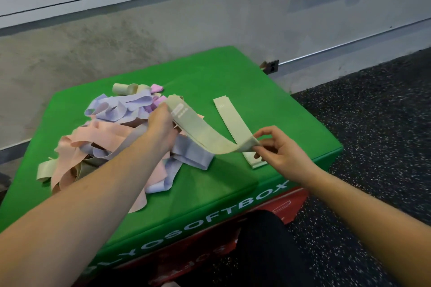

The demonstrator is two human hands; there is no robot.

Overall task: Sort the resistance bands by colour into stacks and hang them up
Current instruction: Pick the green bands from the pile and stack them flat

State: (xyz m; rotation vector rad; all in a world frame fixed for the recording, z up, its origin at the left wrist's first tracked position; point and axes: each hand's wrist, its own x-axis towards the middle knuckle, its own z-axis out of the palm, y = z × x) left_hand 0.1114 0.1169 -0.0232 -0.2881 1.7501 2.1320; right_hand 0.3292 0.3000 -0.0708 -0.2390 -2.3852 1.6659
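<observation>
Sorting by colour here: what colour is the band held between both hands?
Pale green, like the flat band beside it; head view shows the held band.

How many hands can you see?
2. The left hand grips one end of a pale green fabric resistance band above the mixed pile; the right hand pinches its other end.

Green soft box point(210, 72), white lettering; red box point(293, 200) beneath; speckled dark floor point(373, 105); grey concrete wall point(116, 37).
</observation>
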